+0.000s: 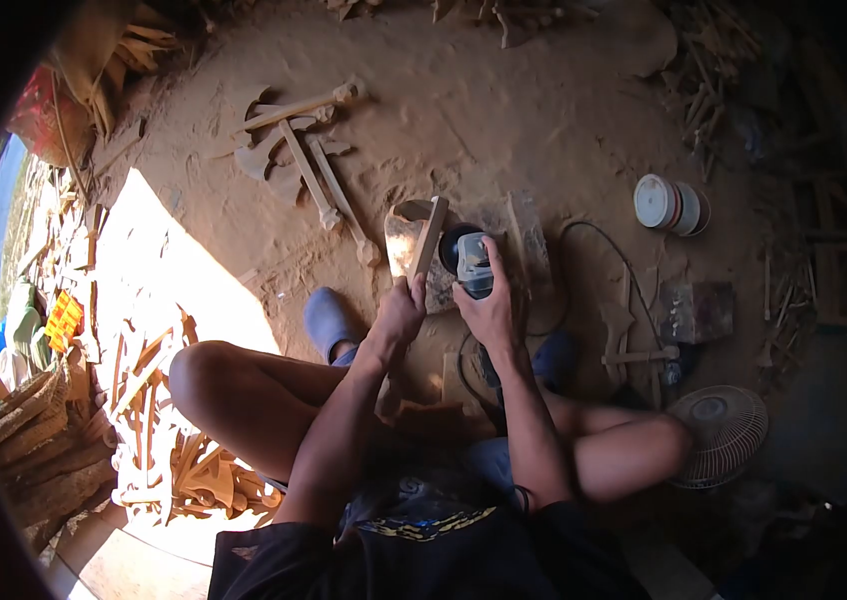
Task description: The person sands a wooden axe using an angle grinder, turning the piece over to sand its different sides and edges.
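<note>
My left hand (403,308) is closed around the lower end of a pale wooden piece (430,236), which looks like the axe-shaped pieces on the floor. It points away from me, over a worn block on the ground. In my right hand (490,312) is an angle grinder (475,262), its body partly clear or grey. The grinder's dark round disc (452,243) faces the wooden piece from the right, very close to it. Whether they touch, I cannot tell.
Several axe-shaped wooden pieces (306,165) lie on the dusty floor ahead. A white tub (656,203) lies at the right, with a dark cable (612,246) nearer. A fan (718,436) stands beside my right knee. Sunlit wooden pieces (189,465) are heaped at the left.
</note>
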Tool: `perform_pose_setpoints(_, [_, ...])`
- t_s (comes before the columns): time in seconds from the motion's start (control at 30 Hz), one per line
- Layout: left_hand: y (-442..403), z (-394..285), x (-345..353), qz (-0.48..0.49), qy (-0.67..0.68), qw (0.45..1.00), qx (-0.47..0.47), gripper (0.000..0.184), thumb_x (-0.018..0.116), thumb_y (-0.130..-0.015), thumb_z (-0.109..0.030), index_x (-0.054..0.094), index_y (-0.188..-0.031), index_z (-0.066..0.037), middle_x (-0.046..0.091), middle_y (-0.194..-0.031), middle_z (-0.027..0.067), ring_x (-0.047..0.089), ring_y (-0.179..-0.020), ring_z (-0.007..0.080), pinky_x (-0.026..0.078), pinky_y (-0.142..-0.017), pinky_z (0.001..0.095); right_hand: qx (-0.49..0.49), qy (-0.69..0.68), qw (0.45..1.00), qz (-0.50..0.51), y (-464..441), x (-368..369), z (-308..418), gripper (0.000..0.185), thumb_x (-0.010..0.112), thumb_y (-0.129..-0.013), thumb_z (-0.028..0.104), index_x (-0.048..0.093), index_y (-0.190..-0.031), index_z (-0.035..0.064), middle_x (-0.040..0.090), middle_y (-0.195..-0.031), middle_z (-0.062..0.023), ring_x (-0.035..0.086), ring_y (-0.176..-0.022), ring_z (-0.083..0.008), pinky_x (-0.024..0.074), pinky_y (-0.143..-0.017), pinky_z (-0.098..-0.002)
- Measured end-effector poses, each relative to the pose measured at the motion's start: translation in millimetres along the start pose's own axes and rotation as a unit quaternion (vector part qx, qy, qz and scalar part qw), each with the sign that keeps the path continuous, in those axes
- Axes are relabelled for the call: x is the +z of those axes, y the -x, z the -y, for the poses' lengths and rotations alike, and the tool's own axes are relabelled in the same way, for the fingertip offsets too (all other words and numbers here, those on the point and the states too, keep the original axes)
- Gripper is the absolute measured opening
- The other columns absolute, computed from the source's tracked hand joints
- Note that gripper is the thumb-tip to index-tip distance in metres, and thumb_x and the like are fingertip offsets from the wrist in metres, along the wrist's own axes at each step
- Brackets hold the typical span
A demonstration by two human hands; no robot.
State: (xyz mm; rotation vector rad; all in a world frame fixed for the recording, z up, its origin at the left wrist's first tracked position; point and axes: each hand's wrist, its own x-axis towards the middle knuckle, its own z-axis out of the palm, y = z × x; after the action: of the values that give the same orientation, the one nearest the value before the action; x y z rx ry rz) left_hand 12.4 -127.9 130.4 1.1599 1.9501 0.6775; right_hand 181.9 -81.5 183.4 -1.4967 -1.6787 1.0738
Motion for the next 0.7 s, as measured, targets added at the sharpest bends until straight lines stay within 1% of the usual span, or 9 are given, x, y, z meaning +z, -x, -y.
perform_pose_setpoints(0.07, [-1, 0, -1, 0.001, -0.004, 1.0, 0.001, 0.052, 0.051, -0.111, -0.043, 0.063, -0.109, 0.008, 0.068, -0.087, 0.0397, 0.067, -0.09, 0.0594, 0.054, -0.082, 0.0637, 0.02, 0.0, 1.0, 0.0, 4, -2, -1, 0.084, 0.077, -0.083, 0.005, 0.042, -0.159, 0.0059, 0.063, -0.143, -0.0227, 0.064, -0.131, -0.0301, 0.0493, -0.11, -0.0385])
perform_pose_setpoints(0.17, [-1, 0, 1, 0.004, -0.006, 1.0, 0.002, 0.052, 0.051, -0.111, -0.042, 0.063, -0.109, 0.008, 0.068, -0.086, 0.0393, 0.068, -0.089, 0.0589, 0.054, -0.08, 0.0637, 0.007, 0.015, 1.0, -0.012, 12, -9, 5, 0.083, 0.078, -0.083, 0.008, 0.043, -0.158, 0.0062, 0.065, -0.14, -0.023, 0.065, -0.13, -0.032, 0.0505, -0.109, -0.0396])
perform_pose_setpoints(0.27, [-2, 2, 3, 0.003, -0.01, 1.0, 0.003, 0.052, 0.051, -0.111, -0.042, 0.063, -0.108, 0.008, 0.068, -0.085, 0.0389, 0.068, -0.088, 0.0586, 0.055, -0.079, 0.0634, 0.036, 0.008, 0.999, -0.009, 20, -13, 11, 0.082, 0.08, -0.082, 0.01, 0.045, -0.156, 0.0062, 0.067, -0.136, -0.0226, 0.066, -0.127, -0.0334, 0.0516, -0.107, -0.0402])
perform_pose_setpoints(0.37, [0, 1, 3, -0.008, -0.007, 1.0, 0.009, 0.053, 0.05, -0.111, -0.043, 0.063, -0.108, 0.008, 0.068, -0.084, 0.0385, 0.068, -0.088, 0.0583, 0.055, -0.079, 0.063, 0.083, 0.024, 0.996, 0.018, 28, -24, 31, 0.082, 0.08, -0.081, 0.01, 0.046, -0.155, 0.0058, 0.068, -0.133, -0.0226, 0.068, -0.124, -0.0328, 0.052, -0.106, -0.0397])
perform_pose_setpoints(0.47, [0, 3, 4, -0.01, -0.009, 1.0, 0.013, 0.055, 0.049, -0.112, -0.044, 0.063, -0.109, 0.008, 0.069, -0.084, 0.0381, 0.069, -0.088, 0.0578, 0.055, -0.08, 0.0625, 0.082, 0.001, 0.996, 0.022, 37, -28, 23, 0.083, 0.081, -0.081, 0.012, 0.046, -0.156, 0.0073, 0.068, -0.13, -0.0225, 0.068, -0.121, -0.0321, 0.0517, -0.106, -0.039])
perform_pose_setpoints(0.57, [-5, 6, 3, 0.005, -0.009, 1.0, 0.01, 0.057, 0.048, -0.111, -0.045, 0.063, -0.112, 0.01, 0.069, -0.085, 0.0383, 0.069, -0.09, 0.0572, 0.055, -0.081, 0.0617, 0.017, -0.039, 0.999, -0.021, 39, -27, -2, 0.086, 0.082, -0.081, 0.014, 0.045, -0.158, 0.0095, 0.069, -0.128, -0.0224, 0.068, -0.119, -0.032, 0.0513, -0.107, -0.0383])
perform_pose_setpoints(0.67, [-3, 3, 1, 0.013, -0.003, 1.0, 0.002, 0.059, 0.048, -0.111, -0.046, 0.064, -0.112, 0.011, 0.069, -0.086, 0.039, 0.069, -0.091, 0.0569, 0.055, -0.082, 0.0614, 0.02, -0.005, 0.999, -0.045, 29, -34, -3, 0.086, 0.078, -0.082, 0.014, 0.042, -0.159, 0.0068, 0.065, -0.139, -0.025, 0.066, -0.128, -0.0344, 0.0515, -0.108, -0.0415])
perform_pose_setpoints(0.7, [-4, 6, 4, 0.011, -0.004, 1.0, 0.0, 0.06, 0.048, -0.111, -0.047, 0.065, -0.11, 0.011, 0.069, -0.087, 0.0391, 0.069, -0.091, 0.057, 0.055, -0.082, 0.0613, 0.024, 0.024, 0.998, -0.05, 26, -35, 1, 0.085, 0.079, -0.082, 0.013, 0.042, -0.159, 0.0075, 0.066, -0.138, -0.0245, 0.067, -0.127, -0.033, 0.0518, -0.108, -0.0407])
